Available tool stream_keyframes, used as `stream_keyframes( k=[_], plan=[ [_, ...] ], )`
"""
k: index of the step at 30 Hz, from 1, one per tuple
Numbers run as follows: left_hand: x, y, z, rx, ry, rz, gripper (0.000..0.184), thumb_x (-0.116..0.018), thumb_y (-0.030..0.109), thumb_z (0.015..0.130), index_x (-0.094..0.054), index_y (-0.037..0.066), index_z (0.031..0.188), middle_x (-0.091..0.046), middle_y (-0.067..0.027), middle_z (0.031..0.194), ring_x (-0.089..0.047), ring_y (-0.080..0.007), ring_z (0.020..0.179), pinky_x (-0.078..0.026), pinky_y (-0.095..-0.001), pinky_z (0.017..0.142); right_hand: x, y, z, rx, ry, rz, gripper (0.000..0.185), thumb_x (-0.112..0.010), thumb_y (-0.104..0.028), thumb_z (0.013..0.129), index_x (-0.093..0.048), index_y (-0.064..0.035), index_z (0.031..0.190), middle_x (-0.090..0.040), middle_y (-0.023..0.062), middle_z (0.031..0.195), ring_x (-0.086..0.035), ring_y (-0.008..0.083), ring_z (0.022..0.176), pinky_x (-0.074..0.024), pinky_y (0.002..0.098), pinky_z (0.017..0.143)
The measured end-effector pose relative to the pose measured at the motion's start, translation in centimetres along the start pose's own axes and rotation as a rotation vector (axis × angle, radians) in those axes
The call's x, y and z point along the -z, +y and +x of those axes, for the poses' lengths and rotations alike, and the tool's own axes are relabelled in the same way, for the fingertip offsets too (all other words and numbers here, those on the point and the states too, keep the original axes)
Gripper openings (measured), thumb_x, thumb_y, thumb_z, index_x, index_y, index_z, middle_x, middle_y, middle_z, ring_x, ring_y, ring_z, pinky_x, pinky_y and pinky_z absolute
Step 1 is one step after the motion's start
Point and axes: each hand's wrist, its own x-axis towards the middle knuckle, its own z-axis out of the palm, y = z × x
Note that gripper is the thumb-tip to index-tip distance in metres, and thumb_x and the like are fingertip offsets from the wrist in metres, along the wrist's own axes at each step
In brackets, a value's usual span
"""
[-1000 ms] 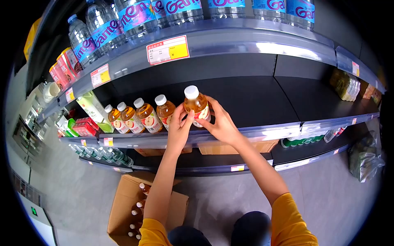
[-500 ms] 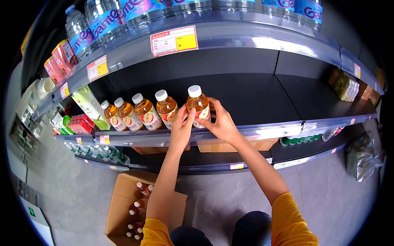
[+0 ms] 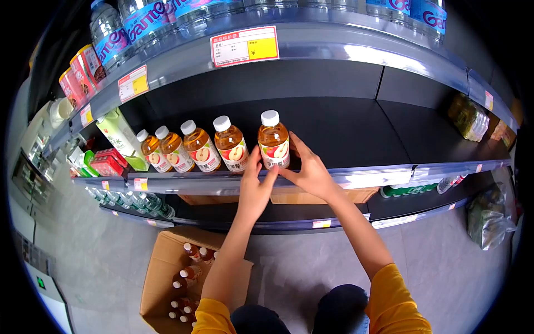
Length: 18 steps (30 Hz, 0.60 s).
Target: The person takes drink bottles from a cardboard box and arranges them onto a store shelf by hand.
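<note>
On the black shelf (image 3: 339, 133), above a cardboard carton (image 3: 158, 273) and right of four lined-up bottles (image 3: 201, 151), my left hand (image 3: 257, 192) and right hand (image 3: 312, 175) curved, fingers loosely parted, around one upright apple-labelled bottle (image 3: 273, 146) near the front edge, contact unclear to me.

Left hand (image 3: 256, 192): by the lower left side of an apple drink bottle (image 3: 273, 149), its thumb in front of the base.
Right hand (image 3: 312, 175): by the right side of the same bottle; whether it presses there, I cannot tell.
Middle shelf (image 3: 345, 133): this bottle stands upright near the front; to its left, four similar bottles (image 3: 206, 157) make a row, then a green-and-white carton (image 3: 122, 139).
Upper shelf (image 3: 328, 53): Ganten water bottles (image 3: 147, 23) above a price tag (image 3: 245, 46).
Floor (image 3: 311, 264): an open cardboard box (image 3: 156, 278) with more capped bottles (image 3: 191, 271).
</note>
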Motion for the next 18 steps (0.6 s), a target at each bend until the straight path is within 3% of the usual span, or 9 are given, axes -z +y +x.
stream_keyframes(
  k=[2,5,10,18],
  plan=[
    [-0.14,-0.49,-1.24,-0.055,-0.014,0.139,0.061,-0.055,0.011,0.084,-0.024,-0.003,0.135,-0.035,-0.0221,0.134,-0.038,-0.0295,0.124,-0.032,-0.0355,0.100,0.67,0.05,-0.38,-0.031,-0.081,0.012,0.073,-0.068,-0.016,0.072,-0.031,0.0062,0.130,-0.051,0.0280,0.115,-0.055,0.0376,0.101,-0.0464,0.0383,0.083],
    [-0.28,0.19,-1.65,-0.046,-0.044,0.108,0.062,-0.053,0.007,0.082,-0.023,-0.001,0.136,-0.034,-0.0220,0.136,-0.037,-0.0307,0.124,-0.032,-0.0346,0.100,0.73,-0.07,-0.76,-0.063,-0.155,0.021,0.070,-0.066,-0.013,0.072,-0.032,0.0068,0.130,-0.053,0.0284,0.110,-0.056,0.0382,0.098,-0.0466,0.0380,0.081],
    [-0.26,-0.36,-1.52,-0.057,-0.028,0.115,0.063,-0.051,0.004,0.081,-0.022,0.000,0.137,-0.035,-0.0216,0.135,-0.038,-0.0306,0.124,-0.031,-0.0339,0.100,0.59,-0.40,-0.60,-0.040,-0.127,0.005,0.067,-0.064,-0.011,0.072,-0.034,0.0069,0.129,-0.054,0.0285,0.108,-0.058,0.0391,0.093,-0.0467,0.0378,0.080],
    [-0.12,-0.39,-1.74,-0.065,0.002,0.093,0.063,-0.052,0.004,0.081,-0.022,-0.004,0.136,-0.034,-0.0225,0.135,-0.034,-0.0293,0.126,-0.028,-0.0335,0.102,-0.09,-0.21,-0.67,-0.037,-0.122,0.050,0.067,-0.064,-0.012,0.072,-0.034,0.0077,0.129,-0.054,0.0301,0.108,-0.056,0.0384,0.098,-0.0453,0.0377,0.083]
  ],
)
